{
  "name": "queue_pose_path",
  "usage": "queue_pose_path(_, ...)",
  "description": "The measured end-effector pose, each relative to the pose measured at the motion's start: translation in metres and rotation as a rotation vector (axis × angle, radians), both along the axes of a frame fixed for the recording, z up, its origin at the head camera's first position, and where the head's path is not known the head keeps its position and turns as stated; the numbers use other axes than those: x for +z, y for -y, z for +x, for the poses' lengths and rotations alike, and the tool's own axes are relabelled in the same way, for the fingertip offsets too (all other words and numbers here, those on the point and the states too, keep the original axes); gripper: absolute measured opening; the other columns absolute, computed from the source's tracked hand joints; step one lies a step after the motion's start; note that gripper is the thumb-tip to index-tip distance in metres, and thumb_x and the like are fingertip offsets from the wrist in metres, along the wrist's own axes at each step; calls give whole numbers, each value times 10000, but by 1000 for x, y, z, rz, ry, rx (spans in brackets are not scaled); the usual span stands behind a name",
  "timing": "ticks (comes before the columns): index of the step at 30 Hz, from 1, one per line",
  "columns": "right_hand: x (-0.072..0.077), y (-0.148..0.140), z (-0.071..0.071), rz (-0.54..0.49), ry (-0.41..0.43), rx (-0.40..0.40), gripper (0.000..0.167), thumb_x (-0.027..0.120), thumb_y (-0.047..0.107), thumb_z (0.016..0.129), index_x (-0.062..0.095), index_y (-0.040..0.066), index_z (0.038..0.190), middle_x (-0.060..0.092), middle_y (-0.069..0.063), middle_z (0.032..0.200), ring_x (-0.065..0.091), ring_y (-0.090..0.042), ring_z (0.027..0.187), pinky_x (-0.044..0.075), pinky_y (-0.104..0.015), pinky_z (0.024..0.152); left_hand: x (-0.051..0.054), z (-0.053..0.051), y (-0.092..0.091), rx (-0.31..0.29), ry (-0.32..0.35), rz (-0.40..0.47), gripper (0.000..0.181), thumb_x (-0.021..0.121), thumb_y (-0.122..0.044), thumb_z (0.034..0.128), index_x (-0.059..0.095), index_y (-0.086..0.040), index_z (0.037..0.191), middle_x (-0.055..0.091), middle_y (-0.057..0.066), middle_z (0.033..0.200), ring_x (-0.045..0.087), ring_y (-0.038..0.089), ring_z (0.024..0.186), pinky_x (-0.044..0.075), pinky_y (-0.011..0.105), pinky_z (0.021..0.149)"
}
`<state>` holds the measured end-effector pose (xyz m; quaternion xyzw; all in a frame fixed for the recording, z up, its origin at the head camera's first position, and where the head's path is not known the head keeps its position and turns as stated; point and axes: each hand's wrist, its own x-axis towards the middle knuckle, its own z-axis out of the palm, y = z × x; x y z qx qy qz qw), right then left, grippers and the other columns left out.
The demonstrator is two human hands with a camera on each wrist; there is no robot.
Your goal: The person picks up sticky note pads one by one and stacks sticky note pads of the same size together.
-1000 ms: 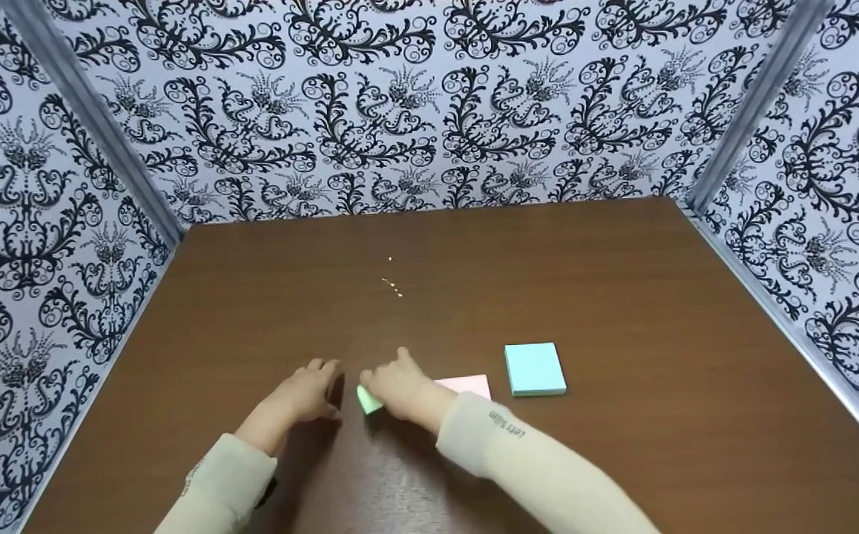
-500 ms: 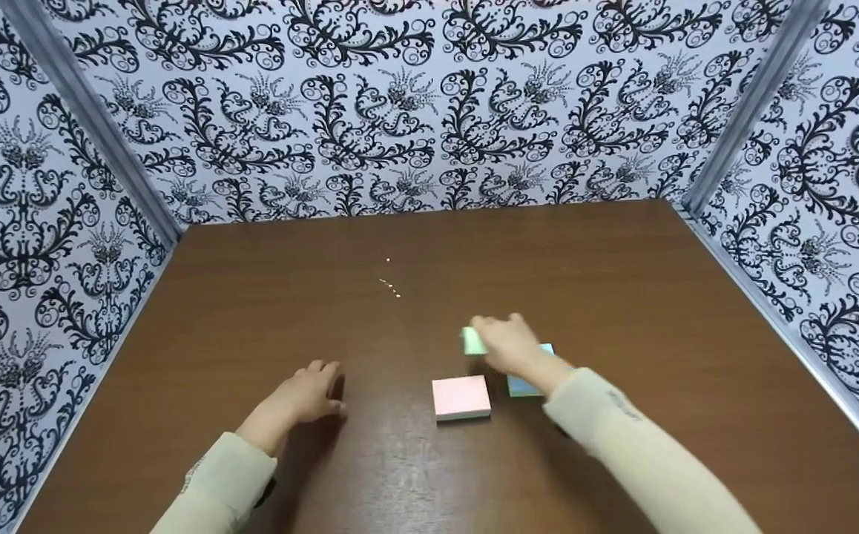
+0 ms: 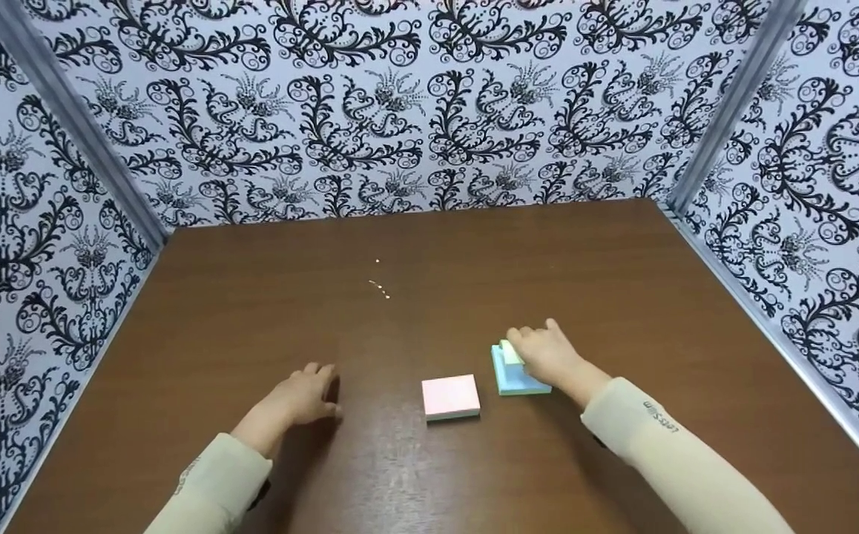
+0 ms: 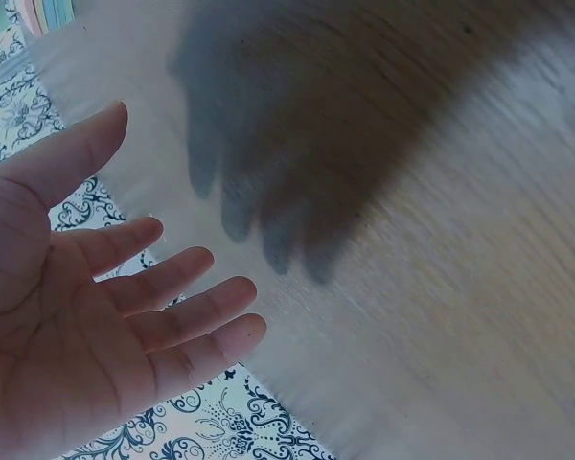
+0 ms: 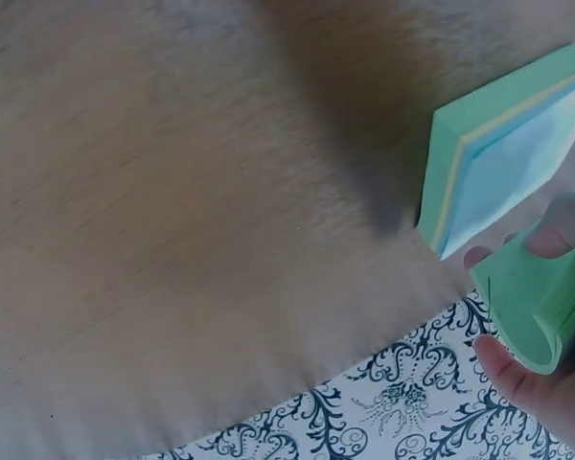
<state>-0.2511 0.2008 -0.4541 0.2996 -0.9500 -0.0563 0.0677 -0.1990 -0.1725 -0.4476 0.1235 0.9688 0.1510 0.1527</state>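
My right hand [image 3: 548,357] pinches a small stack of green sticky notes [image 5: 522,297], which looks curled in the right wrist view. It hovers at or just over a blue-topped sticky note pad [image 3: 512,382]; whether they touch I cannot tell. Yellow and green layers show along that pad's side in the right wrist view. Left of it lies a pink-topped sticky note pad [image 3: 450,396] with a green lower edge. My left hand [image 3: 296,400] stays left of the pads, holding nothing. Its fingers spread loosely, palm visible in the left wrist view.
The brown wooden table [image 3: 288,297] is bounded by patterned walls [image 3: 400,133] at the back and sides, with grey metal strips at the corners. A few tiny white specks [image 3: 380,287] lie on the tabletop beyond the hands.
My right hand has carried the green sticky notes rightward from beside the left hand, past the pink pad, to the blue-topped pad. The left hand has stayed nearly still.
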Motion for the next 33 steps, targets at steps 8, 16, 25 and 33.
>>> queue_pose_path(8,-13,-2,1,-7,-269,145,191,684,23,722,513,50,803,531,-69,651,506,-206,484,451,-468,673,1,4,2,0,-1,8,661,694,-224,810,385,21,1341,378,285,1327,369,487,1195,373,564,908)
queue_pose_path(16,-4,2,10,124,-145,129,284,762,205,687,569,74,849,535,-61,770,549,-233,640,395,-359,598,-1,4,1,4,-1,16,677,698,-224,806,379,43,1339,370,299,1331,364,495,1197,367,570,914)
queue_pose_path(25,6,-4,14,110,95,120,325,703,253,737,557,61,955,526,-103,903,537,-282,772,403,-420,657,-2,5,3,9,0,16,674,703,-227,802,388,40,1334,378,295,1323,367,494,1194,370,572,910)
queue_pose_path(33,10,-9,13,52,229,94,463,730,329,733,588,57,1080,534,-127,1044,517,-294,881,402,-470,749,-1,4,2,11,26,2,696,688,-242,816,356,53,1351,317,326,1361,320,511,1225,346,576,939)
